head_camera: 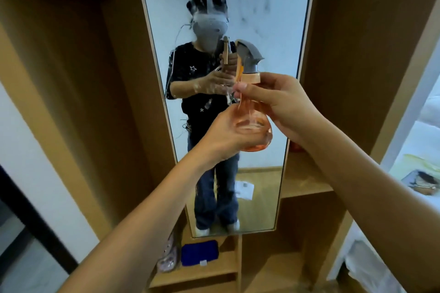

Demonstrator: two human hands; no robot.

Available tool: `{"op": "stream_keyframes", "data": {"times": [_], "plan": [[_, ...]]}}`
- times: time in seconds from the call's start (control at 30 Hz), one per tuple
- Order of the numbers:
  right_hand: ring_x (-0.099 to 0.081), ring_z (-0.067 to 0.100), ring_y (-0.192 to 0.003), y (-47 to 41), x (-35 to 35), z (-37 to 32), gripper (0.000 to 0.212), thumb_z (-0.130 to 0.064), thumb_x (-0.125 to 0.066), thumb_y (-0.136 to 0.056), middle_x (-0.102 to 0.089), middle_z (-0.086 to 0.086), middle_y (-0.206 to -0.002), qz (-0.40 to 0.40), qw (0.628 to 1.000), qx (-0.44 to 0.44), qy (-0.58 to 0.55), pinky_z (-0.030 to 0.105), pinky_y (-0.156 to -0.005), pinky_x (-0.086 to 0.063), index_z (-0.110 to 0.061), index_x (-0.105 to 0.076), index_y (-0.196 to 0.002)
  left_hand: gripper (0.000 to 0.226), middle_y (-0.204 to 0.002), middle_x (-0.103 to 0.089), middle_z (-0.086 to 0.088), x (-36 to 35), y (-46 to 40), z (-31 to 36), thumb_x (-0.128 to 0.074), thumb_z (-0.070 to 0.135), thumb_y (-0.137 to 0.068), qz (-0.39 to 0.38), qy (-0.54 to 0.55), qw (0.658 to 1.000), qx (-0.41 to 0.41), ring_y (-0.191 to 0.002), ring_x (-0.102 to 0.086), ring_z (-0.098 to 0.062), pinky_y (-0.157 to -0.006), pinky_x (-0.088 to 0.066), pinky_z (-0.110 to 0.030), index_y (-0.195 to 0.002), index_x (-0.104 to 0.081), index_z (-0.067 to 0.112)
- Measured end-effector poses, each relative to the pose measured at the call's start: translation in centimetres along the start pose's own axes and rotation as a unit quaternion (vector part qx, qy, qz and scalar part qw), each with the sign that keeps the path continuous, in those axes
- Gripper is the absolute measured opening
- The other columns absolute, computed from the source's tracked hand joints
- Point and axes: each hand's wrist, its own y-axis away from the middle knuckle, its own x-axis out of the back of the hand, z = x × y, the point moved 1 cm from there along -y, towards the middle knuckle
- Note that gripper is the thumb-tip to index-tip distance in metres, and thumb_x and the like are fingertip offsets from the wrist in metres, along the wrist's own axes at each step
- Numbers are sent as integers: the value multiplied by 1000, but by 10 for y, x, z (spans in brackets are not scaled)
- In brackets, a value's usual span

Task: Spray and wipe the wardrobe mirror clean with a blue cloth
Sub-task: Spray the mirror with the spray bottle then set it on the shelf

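Two bare forearms reach forward from the bottom of the view, both hands meeting on one spray bottle [252, 126] held up in front of the mirror.

Left hand [228, 135] — fingers curled under and around the wide, rounded base of the bottle, cupping it from below.

Right hand [281, 104] — thumb and fingers pinched round the narrow neck, just under the pale collar.

Spray bottle — clear orange plastic, flask-shaped, a little liquid in the bottom; grey trigger head [248, 57] on top, nozzle end toward the mirror.

Blue cloth [199, 252] — dark blue, folded flat, lying on a low wooden shelf [214, 273] beneath the mirror, well apart from both hands. A pinkish patterned item [167, 257] lies just beside it on the left; what it is cannot be told.

Mirror [266, 19] — tall, narrow, set in a wooden wardrobe [357, 43]. Glass marked with smudges and finger-like streaks in its upper part and whitish specks across the middle. It reflects the person standing with the bottle, dark top and jeans.

Right edge — white bedding [419, 140] with small items on it.
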Motion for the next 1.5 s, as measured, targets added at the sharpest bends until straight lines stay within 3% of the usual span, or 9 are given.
{"op": "stream_keyframes", "data": {"times": [0.07,0.2,0.57,0.73,0.83,0.97,1.27,1.37,1.5], "plan": [[-69,25,-97,-4,-1,-7,29,-12,-70,-84,-71,17,-104,-15,1000,11,-20,34,-87,-55,1,-67,-110,52,-109,-70,-4,7,-3,7,-81,5,-74,-17,-1,1000,-9,-98,-67,-5,-84,-51,-15,-119,-55,9],[-65,25,-98,-10,-2,-15,31,-14,-64,-85,-68,18,-105,-57,995,11,-79,38,-91,-54,3,-65,-111,60,-115,-69,3,19,-8,14,-80,30,-68,-48,-9,999,-7,-107,-65,-6,-99,-47,-28,-123,-57,18],[-65,24,-101,-14,12,-2,39,-16,-54,-90,-69,12,-107,-144,974,-4,-176,36,-94,-52,2,-58,-124,61,-111,-71,-7,14,-4,3,-83,7,-67,-73,35,997,-3,-103,-68,-14,-86,-53,-20,-122,-56,12],[-66,27,-99,-10,6,4,34,-18,-58,-90,-70,19,-108,-46,995,-7,-85,39,-93,-54,3,-62,-117,47,-99,-73,-5,2,-3,-6,-83,5,-70,-7,43,999,5,-92,-71,-14,-79,-55,-20,-110,-60,12],[-69,31,-100,-9,0,10,25,-18,-62,-92,-71,19,-105,17,1000,6,15,40,-92,-56,-1,-67,-109,37,-86,-72,5,-7,-3,-11,-85,7,-67,56,47,997,13,-84,-71,-12,-73,-56,-21,-94,-63,22],[-72,24,-93,-7,-4,14,23,-22,-70,-87,-74,13,-95,38,996,6,82,39,-90,-57,-7,-70,-105,43,-90,-71,6,-12,-1,-14,-88,19,-64,96,-12,995,5,-84,-69,-7,-79,-56,-25,-92,-57,28],[-70,25,-96,5,-9,22,33,-21,-74,-77,-71,21,-103,25,999,-20,-14,42,-90,-55,-2,-68,-103,70,-107,-71,-6,-6,6,-29,-90,20,-57,15,53,998,35,-99,-69,-17,-91,-55,-36,-116,-54,11],[-70,24,-95,8,-10,27,38,-24,-73,-72,-70,23,-104,11,999,-23,-24,42,-90,-54,-3,-67,-102,70,-109,-70,-4,-1,10,-32,-90,23,-58,-18,44,998,35,-100,-68,-12,-90,-54,-29,-118,-55,15],[-70,25,-96,11,-12,32,38,-25,-73,-71,-71,20,-102,9,999,-26,-20,44,-92,-54,-4,-68,-103,73,-111,-70,-2,4,15,-38,-85,35,-53,-33,51,997,37,-103,-68,-14,-92,-54,-33,-118,-55,20]]}}
